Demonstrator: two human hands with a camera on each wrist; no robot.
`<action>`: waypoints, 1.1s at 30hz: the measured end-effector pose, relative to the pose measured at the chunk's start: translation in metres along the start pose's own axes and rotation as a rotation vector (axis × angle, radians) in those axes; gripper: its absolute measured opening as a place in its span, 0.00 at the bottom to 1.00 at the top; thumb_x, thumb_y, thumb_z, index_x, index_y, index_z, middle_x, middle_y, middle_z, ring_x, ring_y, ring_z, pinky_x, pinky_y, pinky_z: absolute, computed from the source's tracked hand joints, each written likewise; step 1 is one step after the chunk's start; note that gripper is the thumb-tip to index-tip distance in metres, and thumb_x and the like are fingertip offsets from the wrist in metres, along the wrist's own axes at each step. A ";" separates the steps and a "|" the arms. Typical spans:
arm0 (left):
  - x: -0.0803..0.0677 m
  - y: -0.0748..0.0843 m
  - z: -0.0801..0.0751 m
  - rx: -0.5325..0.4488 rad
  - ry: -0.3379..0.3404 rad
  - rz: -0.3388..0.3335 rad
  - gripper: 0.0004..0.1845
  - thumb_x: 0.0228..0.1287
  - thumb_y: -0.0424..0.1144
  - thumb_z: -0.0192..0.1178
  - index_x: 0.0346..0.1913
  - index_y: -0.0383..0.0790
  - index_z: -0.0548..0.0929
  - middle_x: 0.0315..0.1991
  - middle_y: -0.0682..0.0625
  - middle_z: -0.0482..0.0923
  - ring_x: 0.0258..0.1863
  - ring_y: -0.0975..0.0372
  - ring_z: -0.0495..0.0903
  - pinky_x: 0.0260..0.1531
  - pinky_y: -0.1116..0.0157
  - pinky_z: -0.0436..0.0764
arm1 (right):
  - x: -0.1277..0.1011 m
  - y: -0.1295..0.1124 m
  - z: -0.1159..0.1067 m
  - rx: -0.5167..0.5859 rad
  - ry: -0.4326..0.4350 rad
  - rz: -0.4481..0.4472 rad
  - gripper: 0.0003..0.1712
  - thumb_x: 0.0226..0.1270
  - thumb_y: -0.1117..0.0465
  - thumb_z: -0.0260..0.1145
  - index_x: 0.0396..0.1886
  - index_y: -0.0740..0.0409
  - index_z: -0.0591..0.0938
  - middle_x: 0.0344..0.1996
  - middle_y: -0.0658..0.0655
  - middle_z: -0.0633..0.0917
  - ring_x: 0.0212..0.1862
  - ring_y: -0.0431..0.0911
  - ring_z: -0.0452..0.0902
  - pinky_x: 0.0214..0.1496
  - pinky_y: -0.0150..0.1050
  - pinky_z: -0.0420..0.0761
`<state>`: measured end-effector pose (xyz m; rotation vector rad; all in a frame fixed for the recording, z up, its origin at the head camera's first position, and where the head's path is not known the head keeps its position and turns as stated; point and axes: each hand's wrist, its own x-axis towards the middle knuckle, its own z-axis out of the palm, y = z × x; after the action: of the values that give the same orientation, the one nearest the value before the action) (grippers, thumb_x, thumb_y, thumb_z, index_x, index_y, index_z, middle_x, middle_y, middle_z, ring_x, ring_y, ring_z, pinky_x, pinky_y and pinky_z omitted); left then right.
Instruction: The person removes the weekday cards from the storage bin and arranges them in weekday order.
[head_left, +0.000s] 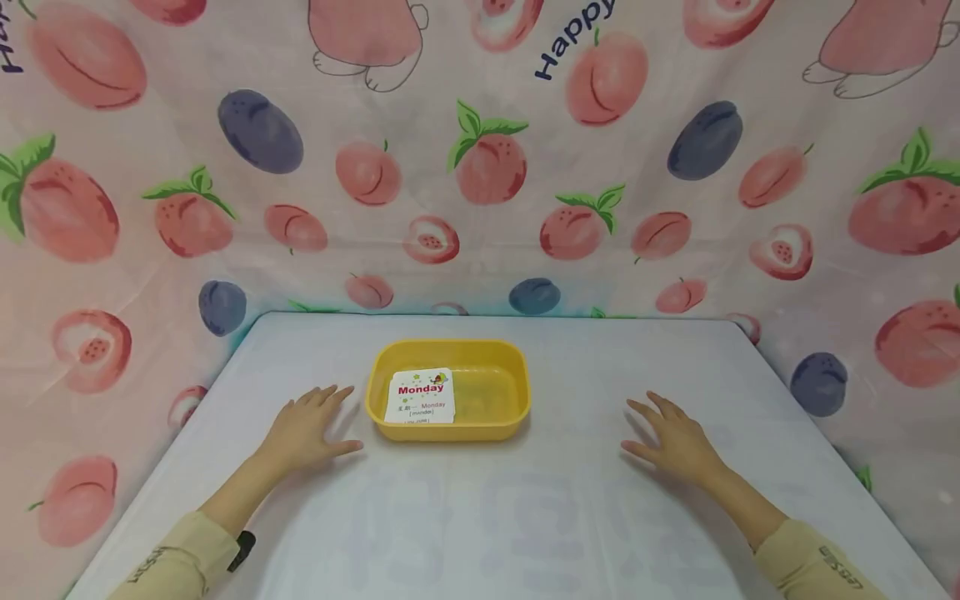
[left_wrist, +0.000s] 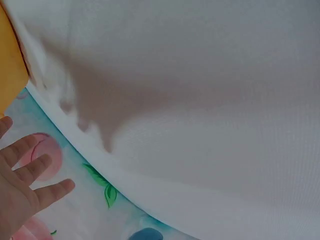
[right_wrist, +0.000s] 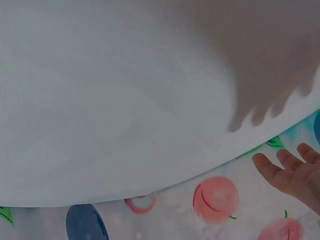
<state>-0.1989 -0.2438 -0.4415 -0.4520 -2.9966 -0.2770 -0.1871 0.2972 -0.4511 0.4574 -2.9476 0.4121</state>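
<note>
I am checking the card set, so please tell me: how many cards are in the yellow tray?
1 shows: the Monday card, in the left part of the yellow tray. It may top a stack; more could be hidden beneath.

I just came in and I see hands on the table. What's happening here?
A person has both hands lying open on a white table, holding nothing. The left hand is close beside a yellow tray, and the right hand is farther off on the other side. Inside the tray, at its left end, sits a stack of cards; the top one reads "Monday". Fruit-print cloth hangs behind.
</note>
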 end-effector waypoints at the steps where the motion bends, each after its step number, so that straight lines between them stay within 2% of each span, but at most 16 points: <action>1: 0.000 0.000 0.000 -0.006 0.005 0.004 0.46 0.48 0.63 0.66 0.66 0.40 0.68 0.62 0.34 0.68 0.61 0.37 0.66 0.55 0.34 0.65 | 0.001 0.000 -0.001 0.003 0.007 -0.012 0.39 0.58 0.42 0.66 0.63 0.59 0.71 0.63 0.73 0.67 0.61 0.71 0.64 0.49 0.71 0.69; 8: -0.002 -0.003 0.000 -0.045 0.021 -0.005 0.39 0.52 0.56 0.66 0.64 0.39 0.70 0.57 0.35 0.75 0.56 0.41 0.73 0.50 0.41 0.74 | 0.004 -0.002 -0.003 0.082 0.024 -0.034 0.27 0.62 0.53 0.65 0.55 0.66 0.77 0.55 0.73 0.74 0.54 0.69 0.72 0.52 0.64 0.73; 13: -0.002 -0.003 -0.002 -0.068 0.055 -0.025 0.28 0.58 0.49 0.64 0.58 0.37 0.76 0.53 0.36 0.78 0.53 0.41 0.76 0.49 0.43 0.76 | 0.006 -0.004 -0.003 0.118 0.000 0.009 0.20 0.64 0.57 0.63 0.50 0.68 0.80 0.49 0.69 0.80 0.52 0.65 0.76 0.53 0.59 0.75; 18: -0.001 -0.001 -0.005 -0.101 0.075 -0.032 0.20 0.60 0.45 0.62 0.51 0.36 0.81 0.49 0.38 0.80 0.51 0.43 0.78 0.49 0.45 0.76 | 0.008 -0.005 -0.009 0.135 -0.001 0.050 0.18 0.66 0.58 0.62 0.49 0.68 0.80 0.46 0.68 0.82 0.50 0.64 0.77 0.51 0.59 0.76; 23: -0.002 0.003 -0.012 -0.205 0.071 -0.060 0.18 0.59 0.41 0.63 0.50 0.36 0.81 0.50 0.38 0.81 0.53 0.42 0.77 0.52 0.44 0.74 | 0.016 -0.011 -0.013 0.183 0.028 0.045 0.17 0.65 0.60 0.62 0.48 0.67 0.80 0.38 0.64 0.85 0.43 0.60 0.80 0.44 0.56 0.79; 28: -0.006 0.004 -0.017 -0.292 0.077 -0.106 0.19 0.62 0.41 0.61 0.53 0.35 0.80 0.48 0.38 0.81 0.49 0.42 0.79 0.47 0.44 0.77 | 0.025 -0.027 -0.010 0.238 0.038 0.011 0.15 0.65 0.62 0.63 0.47 0.68 0.80 0.34 0.61 0.85 0.38 0.55 0.81 0.40 0.52 0.80; 33: 0.000 0.012 -0.020 -0.376 0.146 -0.135 0.17 0.64 0.40 0.59 0.51 0.33 0.81 0.44 0.37 0.83 0.45 0.43 0.81 0.45 0.45 0.78 | 0.035 -0.048 -0.009 0.306 0.054 0.007 0.14 0.65 0.61 0.63 0.46 0.66 0.81 0.32 0.58 0.86 0.35 0.49 0.81 0.39 0.44 0.81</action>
<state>-0.1935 -0.2369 -0.4197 -0.2440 -2.8341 -0.8537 -0.2044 0.2461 -0.4249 0.4606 -2.8423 0.8682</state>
